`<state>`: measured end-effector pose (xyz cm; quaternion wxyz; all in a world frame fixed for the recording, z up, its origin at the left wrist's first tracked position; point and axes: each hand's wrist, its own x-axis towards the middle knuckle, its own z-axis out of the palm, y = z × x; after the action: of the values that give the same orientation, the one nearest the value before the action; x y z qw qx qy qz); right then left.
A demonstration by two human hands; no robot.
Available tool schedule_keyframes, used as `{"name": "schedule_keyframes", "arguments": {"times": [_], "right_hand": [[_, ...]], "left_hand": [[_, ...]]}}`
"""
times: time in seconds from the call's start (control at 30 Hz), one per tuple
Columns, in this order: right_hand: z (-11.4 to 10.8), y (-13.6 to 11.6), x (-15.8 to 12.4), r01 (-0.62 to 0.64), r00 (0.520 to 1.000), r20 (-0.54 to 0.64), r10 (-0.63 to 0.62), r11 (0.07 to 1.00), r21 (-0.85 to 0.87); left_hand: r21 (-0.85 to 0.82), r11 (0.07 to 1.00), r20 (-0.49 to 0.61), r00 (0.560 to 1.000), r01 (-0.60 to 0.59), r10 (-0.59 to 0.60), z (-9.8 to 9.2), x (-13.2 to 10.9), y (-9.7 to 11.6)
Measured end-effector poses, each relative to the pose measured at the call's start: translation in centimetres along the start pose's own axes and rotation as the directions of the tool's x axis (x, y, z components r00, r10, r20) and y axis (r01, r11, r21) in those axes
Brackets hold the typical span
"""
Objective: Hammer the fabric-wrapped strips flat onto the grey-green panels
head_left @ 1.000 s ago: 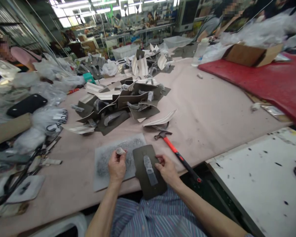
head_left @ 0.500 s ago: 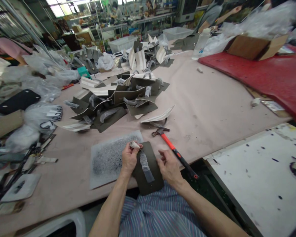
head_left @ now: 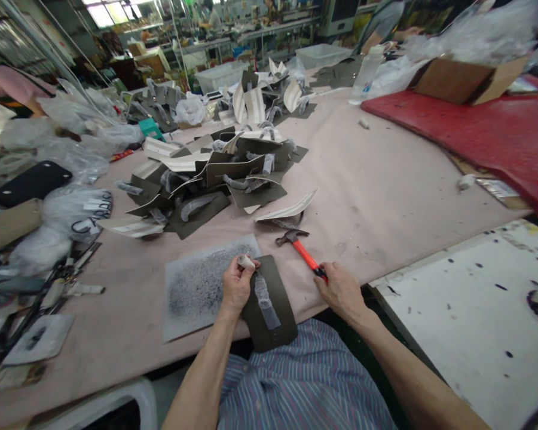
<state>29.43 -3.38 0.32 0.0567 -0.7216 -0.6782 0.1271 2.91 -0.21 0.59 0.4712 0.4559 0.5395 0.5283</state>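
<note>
My left hand [head_left: 237,288] is closed, pinching a small white cylindrical piece [head_left: 245,261] at the upper left corner of a dark olive panel [head_left: 280,298]. The panel leans over the table's front edge against my lap. A strap wrapped in clear plastic [head_left: 265,301] runs down its middle. To the right, my right hand [head_left: 343,289] has its fingers round the black grip of a claw hammer [head_left: 305,254] with an orange-red shaft. The hammer head rests on the table. Beneath my left hand lies a pale, black-speckled board [head_left: 197,286].
Beyond the board lies a heap of similar panels [head_left: 233,173]. Plastic bags [head_left: 76,155] and strips crowd the left. A red mat [head_left: 475,131] with an open cardboard box [head_left: 457,80] is at far right, near a clear bottle [head_left: 367,74]. A spotted white surface [head_left: 470,310] adjoins the table.
My right hand has left the panel's right edge, moved right and closed on the hammer's grip. My left hand and the panel have stayed nearly in place.
</note>
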Motion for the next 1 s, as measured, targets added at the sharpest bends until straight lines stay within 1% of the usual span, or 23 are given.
{"name": "schedule_keyframes", "arguments": {"times": [0.1, 0.17, 0.23, 0.3, 0.33, 0.37, 0.4, 0.43, 0.47, 0.5, 0.53, 0.57, 0.6, 0.63, 0.67, 0.7, 0.73, 0.77, 0.8, 0.83, 0.9, 0.97, 1.0], "right_hand": [[-0.3, -0.2, 0.3, -0.013, 0.999, 0.039, 0.013, 1.0, 0.012], [-0.5, -0.1, 0.5, -0.019, 0.998, 0.055, 0.016, 0.998, 0.065], [-0.9, -0.1, 0.8, -0.042, 0.996, 0.087, 0.028, 0.986, 0.159], [-1.5, -0.3, 1.0, -0.111, 0.981, 0.19, 0.045, 0.928, 0.356], [-1.8, -0.6, 1.1, -0.197, 0.957, 0.285, 0.053, 0.839, 0.507], [-2.2, -1.0, 1.1, -0.313, 0.915, 0.402, 0.041, 0.699, 0.643], [-2.6, -1.5, 1.1, -0.434, 0.861, 0.509, 0.007, 0.534, 0.726], [-3.0, -2.0, 1.0, -0.532, 0.808, 0.588, -0.035, 0.384, 0.754], [-3.4, -2.6, 0.9, -0.598, 0.768, 0.637, -0.067, 0.282, 0.751], [-3.8, -3.2, 0.8, -0.632, 0.745, 0.662, -0.079, 0.231, 0.74], [-4.3, -3.7, 0.6, -0.634, 0.745, 0.662, -0.077, 0.225, 0.74], [-5.0, -4.2, 0.4, -0.606, 0.77, 0.636, -0.06, 0.246, 0.756], [-5.7, -4.7, 0.2, -0.549, 0.811, 0.584, -0.045, 0.285, 0.785], [-6.5, -5.1, -0.1, -0.447, 0.871, 0.491, -0.037, 0.359, 0.82], [-7.3, -5.4, -0.3, -0.296, 0.934, 0.354, -0.042, 0.462, 0.836], [-8.1, -5.6, -0.5, -0.118, 0.979, 0.191, -0.069, 0.576, 0.809], [-8.7, -5.8, -0.7, 0.052, 0.993, 0.034, -0.113, 0.676, 0.735], [-9.2, -5.8, -0.9, 0.182, 0.982, -0.083, -0.167, 0.752, 0.634], [-9.5, -5.8, -1.0, 0.271, 0.963, -0.151, -0.225, 0.805, 0.528], [-9.6, -5.6, -1.0, 0.324, 0.946, -0.163, -0.281, 0.844, 0.427], [-9.9, -5.2, -0.8, 0.384, 0.922, -0.069, -0.38, 0.886, 0.259], [-10.5, -5.0, -0.5, 0.421, 0.902, 0.038, -0.43, 0.896, 0.144], [-11.1, -5.1, -0.5, 0.427, 0.9, 0.041, -0.434, 0.897, 0.116]], "left_hand": [[-0.01, 1.0, 0.013, 1.0, 0.008, -0.008, 0.0, 0.1, -0.2], [0.004, 1.0, 0.027, 1.0, 0.01, -0.01, -0.1, 0.2, -0.4], [0.033, 0.999, 0.038, 0.999, 0.004, -0.005, -0.2, 0.3, -0.6], [0.079, 0.997, 0.05, 0.999, -0.013, 0.009, -0.2, 0.4, -0.6], [0.118, 0.992, 0.058, 0.998, -0.033, 0.026, -0.3, 0.3, -0.5], [0.166, 0.984, 0.071, 0.996, -0.062, 0.051, -0.3, 0.3, -0.4], [0.216, 0.972, 0.087, 0.993, -0.097, 0.08, -0.4, 0.2, -0.3], [0.261, 0.956, 0.104, 0.989, -0.134, 0.11, -0.4, 0.1, -0.1], [0.293, 0.942, 0.123, 0.983, -0.165, 0.134, -0.4, 0.0, 0.0], [0.309, 0.932, 0.142, 0.978, -0.188, 0.15, -0.4, -0.1, 0.1], [0.311, 0.929, 0.159, 0.975, -0.2, 0.156, -0.4, -0.2, 0.1], [0.307, 0.93, 0.17, 0.973, -0.202, 0.155, -0.4, -0.2, 0.1], [0.3, 0.934, 0.172, 0.974, -0.197, 0.15, -0.4, -0.2, 0.1], [0.292, 0.937, 0.169, 0.975, -0.189, 0.144, -0.4, -0.2, 0.0], [0.286, 0.941, 0.161, 0.977, -0.181, 0.139, -0.3, -0.1, 0.0], [0.28, 0.944, 0.152, 0.979, -0.176, 0.137, -0.3, 0.0, -0.1], [0.275, 0.946, 0.148, 0.98, -0.173, 0.136, -0.3, 0.0, -0.1], [0.271, 0.947, 0.149, 0.979, -0.175, 0.138, -0.3, 0.1, -0.2], [0.266, 0.948, 0.151, 0.978, -0.178, 0.141, -0.4, 0.1, -0.2], [0.262, 0.948, 0.156, 0.978, -0.18, 0.142, -0.4, 0.1, -0.2], [0.267, 0.947, 0.159, 0.978, -0.178, 0.138, -0.4, 0.1, -0.1], [0.276, 0.945, 0.162, 0.977, -0.178, 0.137, -0.5, 0.0, -0.1], [0.28, 0.943, 0.166, 0.976, -0.181, 0.138, -0.4, -0.1, -0.1]]}}
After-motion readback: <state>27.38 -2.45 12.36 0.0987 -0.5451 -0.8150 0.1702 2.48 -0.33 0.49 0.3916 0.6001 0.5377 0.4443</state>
